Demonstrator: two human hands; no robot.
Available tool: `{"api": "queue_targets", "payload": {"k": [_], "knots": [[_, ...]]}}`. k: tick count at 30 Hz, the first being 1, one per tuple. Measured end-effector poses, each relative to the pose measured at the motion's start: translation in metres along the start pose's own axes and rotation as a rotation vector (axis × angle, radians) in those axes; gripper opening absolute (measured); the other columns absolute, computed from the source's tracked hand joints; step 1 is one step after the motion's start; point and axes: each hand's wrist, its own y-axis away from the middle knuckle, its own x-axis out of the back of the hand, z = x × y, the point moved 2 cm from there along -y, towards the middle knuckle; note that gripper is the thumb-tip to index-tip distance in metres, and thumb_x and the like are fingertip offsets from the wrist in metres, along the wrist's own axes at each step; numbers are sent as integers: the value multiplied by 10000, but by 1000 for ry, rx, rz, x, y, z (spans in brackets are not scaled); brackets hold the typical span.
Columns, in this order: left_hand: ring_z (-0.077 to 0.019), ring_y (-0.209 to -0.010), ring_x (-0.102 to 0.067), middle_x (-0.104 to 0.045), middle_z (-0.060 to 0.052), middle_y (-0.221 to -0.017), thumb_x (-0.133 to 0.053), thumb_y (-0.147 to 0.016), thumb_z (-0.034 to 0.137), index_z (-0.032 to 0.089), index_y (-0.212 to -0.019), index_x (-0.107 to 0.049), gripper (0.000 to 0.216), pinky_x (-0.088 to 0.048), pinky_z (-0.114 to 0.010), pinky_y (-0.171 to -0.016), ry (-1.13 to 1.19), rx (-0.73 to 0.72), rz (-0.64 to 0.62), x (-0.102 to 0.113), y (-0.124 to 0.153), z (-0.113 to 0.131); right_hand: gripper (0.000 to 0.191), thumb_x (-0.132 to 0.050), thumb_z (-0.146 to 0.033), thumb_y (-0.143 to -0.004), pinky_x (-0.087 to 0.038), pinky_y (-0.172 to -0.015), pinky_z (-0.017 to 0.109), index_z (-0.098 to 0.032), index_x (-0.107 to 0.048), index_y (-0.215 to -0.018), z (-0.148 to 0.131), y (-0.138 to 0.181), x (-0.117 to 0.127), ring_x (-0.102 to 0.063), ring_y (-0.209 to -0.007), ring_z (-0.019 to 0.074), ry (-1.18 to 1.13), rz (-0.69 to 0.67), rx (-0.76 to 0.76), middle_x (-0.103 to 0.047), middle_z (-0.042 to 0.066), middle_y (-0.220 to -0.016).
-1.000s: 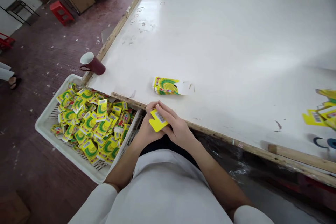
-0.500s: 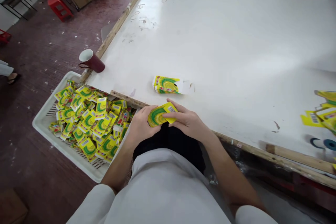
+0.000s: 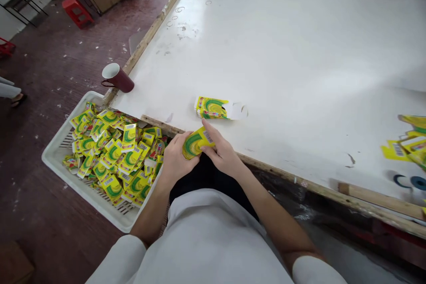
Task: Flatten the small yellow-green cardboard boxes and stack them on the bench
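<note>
Between my two hands, at the table's front edge, is a small yellow and green cardboard box [image 3: 194, 144] with a barcode near its right end. My left hand [image 3: 177, 156] is wrapped round the box's left end. The fingers of my right hand [image 3: 223, 149] close on the barcode end, thumb and fingertips on either side. Just beyond, an open-flapped stack of similar flat yellow boxes [image 3: 213, 108] lies on the white table [image 3: 282, 62]. To my left, a white plastic basket [image 3: 55, 153] holds many yellow boxes [image 3: 113, 155].
A maroon mug [image 3: 118, 78] stands at the table's left edge. More yellow cartons [image 3: 412, 144], a blue tape roll [image 3: 418, 183] and a wooden strip [image 3: 379, 199] lie at the right. A red stool [image 3: 77, 11] and another person's foot [image 3: 18, 100] are on the floor.
My right hand has moved left, pressing in at the barcode end; the flap there now looks folded against the box. The box has shifted slightly left.
</note>
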Motion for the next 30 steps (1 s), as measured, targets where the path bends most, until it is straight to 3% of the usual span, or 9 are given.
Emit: {"api": "queue_targets", "payload": {"k": [3,5,10,13,16,19,22,25,30], "knots": [[-253,-1058,-668,-683,-91,-1159,-739,-743,248,197,-1263,-565,550,-539,-381,-935,-5,69,9,8,5,-15,838,-594,-431,-947,-471,-1096,472,-271,-127,-1625,14,-16,3,-527,-1353,270,-40,-22,-70,-413,158,-1564],[-284,-1089,-651,-673,-115,-1190,-741,-765,298,200,-1274,-563,548,-519,-434,-971,-83,160,38,23,15,-36,849,-662,-426,-901,-465,-1082,507,-241,-222,-1603,29,-30,16,-551,-1300,307,113,87,-111,-461,173,-1519],[-474,-1326,-445,-556,-245,-1357,-780,-709,462,138,-1284,-574,691,-305,-696,-1095,-518,495,150,89,53,-101,450,-588,-145,-858,-416,-1017,598,-125,-607,-1307,64,-53,49,-562,-1142,375,736,331,-303,-630,214,-1190],[-429,-1350,-444,-546,-231,-1373,-744,-751,510,146,-1283,-573,666,-298,-653,-1133,-418,503,283,106,64,-108,401,-575,-89,-812,-445,-967,553,-129,-638,-1205,62,-52,47,-569,-1057,347,812,313,-305,-634,185,-1101],[-324,-1278,-556,-599,-167,-1336,-721,-807,502,215,-1285,-558,580,-446,-528,-1073,43,448,260,75,53,-87,441,-621,-89,-768,-477,-936,507,-144,-585,-1203,43,-41,29,-573,-1003,312,697,315,-253,-632,140,-1035],[-306,-1312,-557,-565,-175,-1401,-790,-699,597,246,-1363,-474,815,-499,-456,-1044,645,354,131,15,28,-55,402,-633,-93,-763,-519,-855,443,-182,-544,-1145,16,-21,1,-587,-933,272,511,227,-144,-623,104,-997],[-295,-1248,-600,-617,-160,-1295,-593,-795,706,236,-1285,-520,683,-520,-473,-1016,1005,374,206,-27,3,-28,313,-594,-57,-770,-530,-825,433,-200,-526,-1040,-6,0,-23,-594,-930,262,397,119,-74,-617,102,-1002],[-246,-982,-669,-638,-100,-971,-404,-878,660,223,-1062,-569,502,-546,-463,-933,1099,416,326,-34,-13,-8,267,-640,-120,-802,-555,-815,394,-218,-500,-1007,-21,14,-35,-602,-896,220,157,104,-79,-609,69,-980],[-162,-661,-526,-425,-1,-714,-442,-856,670,236,-831,-455,434,-532,-347,-724,1191,399,483,-18,-22,6,310,-709,-286,-835,-563,-850,317,-230,-508,-1064,-30,15,-43,-624,-924,165,-216,80,-94,-618,41,-1026]]}}
